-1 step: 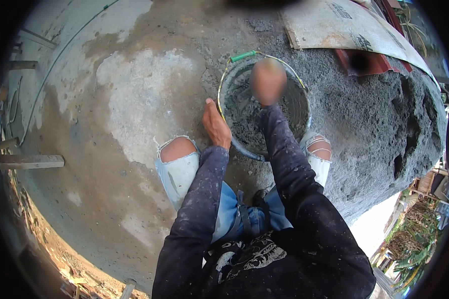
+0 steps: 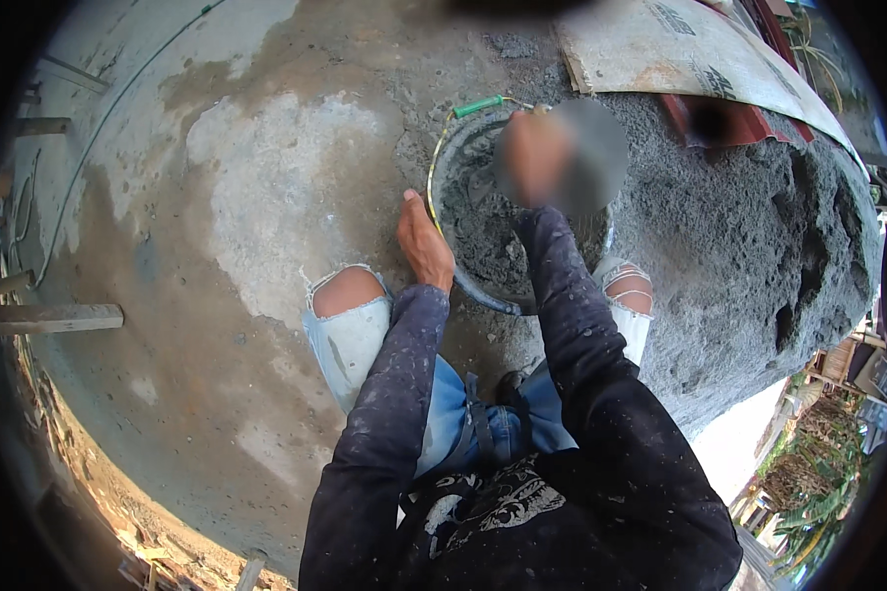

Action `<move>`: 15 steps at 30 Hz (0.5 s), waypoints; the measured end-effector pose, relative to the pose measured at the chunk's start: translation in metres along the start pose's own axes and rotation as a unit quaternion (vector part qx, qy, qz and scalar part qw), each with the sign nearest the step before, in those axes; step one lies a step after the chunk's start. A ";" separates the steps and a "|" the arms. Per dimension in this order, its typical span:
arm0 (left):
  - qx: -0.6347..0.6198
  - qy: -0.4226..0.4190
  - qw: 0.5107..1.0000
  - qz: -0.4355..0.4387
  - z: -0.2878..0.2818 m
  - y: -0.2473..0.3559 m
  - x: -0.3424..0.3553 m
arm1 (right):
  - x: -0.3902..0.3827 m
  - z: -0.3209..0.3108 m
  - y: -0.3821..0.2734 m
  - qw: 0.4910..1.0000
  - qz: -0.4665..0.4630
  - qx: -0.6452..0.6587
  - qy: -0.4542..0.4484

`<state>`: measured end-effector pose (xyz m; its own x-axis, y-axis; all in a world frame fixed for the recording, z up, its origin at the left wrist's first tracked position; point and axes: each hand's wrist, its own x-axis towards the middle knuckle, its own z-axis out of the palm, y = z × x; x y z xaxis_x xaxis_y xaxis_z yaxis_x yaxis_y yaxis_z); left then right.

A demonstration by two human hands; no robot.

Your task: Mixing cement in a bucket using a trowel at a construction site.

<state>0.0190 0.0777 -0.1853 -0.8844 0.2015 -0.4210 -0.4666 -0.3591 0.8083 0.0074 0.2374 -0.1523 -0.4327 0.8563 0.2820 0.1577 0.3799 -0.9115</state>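
A round dark bucket [image 2: 490, 303] of wet grey mortar [image 2: 483, 231] stands in front of me between my knees. Its wire handle with a green grip [image 2: 478, 106] lies over toward the far left rim. My left hand [image 2: 426, 244] holds the bucket's left side from outside, fingers along the wall and partly hidden. Over the mortar, my right hand [image 2: 534, 163] is closed in a fist, partly blurred. It appears to grip a trowel: a handle end shows above the fist and a flat grey blade [image 2: 480, 184] beside it.
A large heap of grey sand or mix [image 2: 719, 227] rises right of the bucket, partly covered by a pale sheet [image 2: 680, 49] and red corrugated metal [image 2: 734, 123]. Stained concrete floor [image 2: 276, 187] spreads left, with a thin hose [image 2: 99, 148] and wooden pieces [image 2: 54, 318] at the edge.
My right hand has turned and shifted slightly within the bucket, and a flat grey blade now shows left of it. My left hand stays at the bucket's side.
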 end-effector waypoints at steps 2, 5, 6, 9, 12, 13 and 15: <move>0.062 0.028 0.998 0.005 -0.016 -0.001 0.009 | 0.001 -0.015 -0.057 0.990 0.018 0.141 0.008; 0.081 0.034 0.996 0.020 -0.017 -0.003 0.012 | 0.010 -0.050 -0.066 0.973 -0.061 0.208 0.072; 0.075 0.038 0.996 0.034 -0.014 -0.004 0.012 | 0.014 -0.051 -0.058 0.958 -0.083 0.244 0.129; 0.040 0.016 0.999 0.034 -0.005 -0.016 0.018 | 0.006 -0.005 0.016 0.947 0.022 0.285 0.147; 0.070 0.014 0.997 0.026 -0.008 -0.011 0.019 | -0.030 0.009 0.017 0.969 0.049 0.210 -0.125; 0.072 0.015 0.997 0.022 -0.010 -0.008 0.015 | -0.038 0.004 0.010 0.952 0.084 0.227 -0.186; 0.080 0.010 0.997 0.009 -0.009 0.002 0.012 | -0.051 -0.010 -0.001 0.931 0.113 0.245 -0.246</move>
<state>0.0074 0.0707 -0.1923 -0.8935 0.1780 -0.4124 -0.4441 -0.2130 0.8703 0.0380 0.1969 -0.1623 -0.8111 0.5849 0.0039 -0.0763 -0.0992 -0.9921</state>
